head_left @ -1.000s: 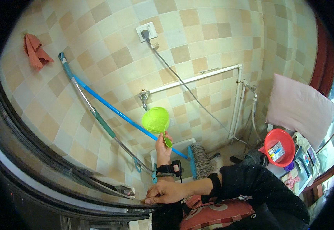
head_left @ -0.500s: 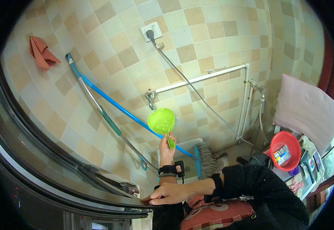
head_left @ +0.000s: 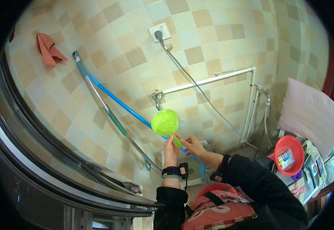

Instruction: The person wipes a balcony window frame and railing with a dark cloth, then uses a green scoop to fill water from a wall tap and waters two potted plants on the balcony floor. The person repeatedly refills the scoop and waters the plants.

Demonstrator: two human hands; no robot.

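Observation:
A lime-green water scoop (head_left: 165,122) with what looks like rippling water in it is held up just below a metal tap (head_left: 157,104) on the tiled wall. My left hand (head_left: 171,149) is closed around its short handle from the left, a dark band on the wrist. From the right, my right hand (head_left: 194,147) reaches to the same handle, thumb and fingers closed at it. Below my hands, a red apron with a pattern (head_left: 220,211) shows between my dark sleeves.
A blue mop pole (head_left: 117,101) and a silver-green pole (head_left: 115,122) lean on the left wall, near a hanging orange cloth (head_left: 50,50). A grey cable drops from a socket (head_left: 159,32). Right stand a red basin (head_left: 299,151) and a pale cushion (head_left: 305,107). A dark sliding door frame (head_left: 59,168) curves along the left.
My right hand has left the door frame edge at the lower left and come up to the scoop's handle. My left hand keeps holding the scoop under the tap. The view has shifted slightly.

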